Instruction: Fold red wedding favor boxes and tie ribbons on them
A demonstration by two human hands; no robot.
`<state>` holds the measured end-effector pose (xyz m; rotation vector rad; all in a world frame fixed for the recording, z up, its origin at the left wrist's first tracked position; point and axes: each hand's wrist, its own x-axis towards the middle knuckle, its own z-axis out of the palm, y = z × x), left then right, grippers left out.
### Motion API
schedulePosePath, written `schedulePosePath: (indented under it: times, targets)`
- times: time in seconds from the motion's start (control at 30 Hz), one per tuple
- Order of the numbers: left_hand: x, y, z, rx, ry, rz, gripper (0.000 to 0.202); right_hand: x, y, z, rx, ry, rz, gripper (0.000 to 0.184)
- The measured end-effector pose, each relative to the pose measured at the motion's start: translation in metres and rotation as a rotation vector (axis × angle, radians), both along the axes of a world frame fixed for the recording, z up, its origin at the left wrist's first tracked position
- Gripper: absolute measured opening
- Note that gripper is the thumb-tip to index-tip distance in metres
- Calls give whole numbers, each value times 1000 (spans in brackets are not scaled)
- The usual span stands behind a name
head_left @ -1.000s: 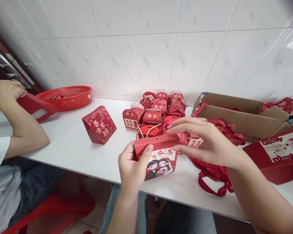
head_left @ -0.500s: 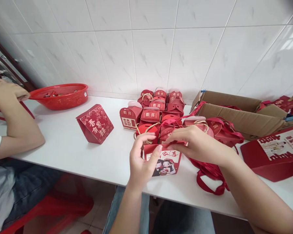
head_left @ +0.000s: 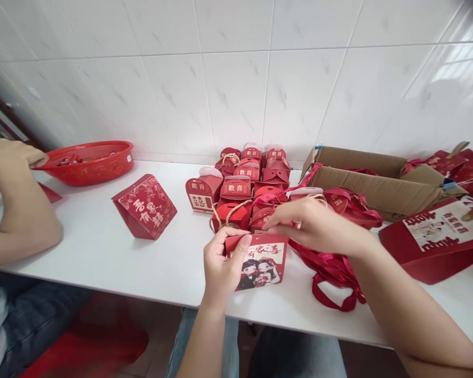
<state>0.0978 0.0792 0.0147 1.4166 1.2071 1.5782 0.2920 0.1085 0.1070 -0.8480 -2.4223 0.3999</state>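
Note:
A small red gift box (head_left: 260,262) with a cartoon couple printed on its front stands on the white table (head_left: 102,252) in front of me. My left hand (head_left: 223,262) grips its left side, thumb on the front panel. My right hand (head_left: 311,223) pinches the box's top flap, fingers pressed together. Just behind the box lies a cluster of several finished red gift boxes (head_left: 240,186) with gold cord handles. A tangle of red ribbons (head_left: 331,268) lies under my right wrist.
A folded red box (head_left: 145,207) stands alone at centre left. A red plastic basket (head_left: 89,161) sits at the back left. Another person's arm (head_left: 19,210) rests at the left edge. An open cardboard carton (head_left: 374,178) and a large red bag (head_left: 437,241) lie on the right.
The box came down from a tilted hold to stand on the table. My right hand moved onto its top flap. The other person's hand lowered its red piece.

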Motion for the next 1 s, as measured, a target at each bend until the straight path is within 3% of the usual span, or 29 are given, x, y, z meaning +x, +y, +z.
schedulePosePath:
  times: [0.07, 0.17, 0.23, 0.3, 0.37, 0.43, 0.63, 0.8, 1.0]
  targets:
    - [1, 0, -1, -2, 2, 17, 20, 23, 12, 6, 45, 181, -207, 14]
    - [0, 1, -2, -2, 20, 27, 21, 75, 35, 9, 200, 426, -714, 18]
    - [-1, 0, -2, -8, 25, 26, 21, 114, 49, 4, 203, 322, -962, 27]
    - [-2, 0, 0, -16, 20, 30, 22, 149, 60, -6, 122, 139, -1093, 46]
    - [-1, 0, 2, -28, 7, 41, 22, 175, 71, -19, 62, 38, -1154, 62]
    - [1, 0, 4, -45, -10, 53, 22, 192, 81, -35, 42, -38, -1211, 67]
    - [4, -1, 7, -83, -44, 68, 24, 206, 107, -68, 84, -55, -1270, 30]
    - [0, 0, 1, -75, -27, 39, 26, 199, 113, -83, 148, -3, -1216, 27]
    - [-2, 3, -3, -62, -7, 50, 27, 205, 113, -86, -46, 21, -1119, 12]
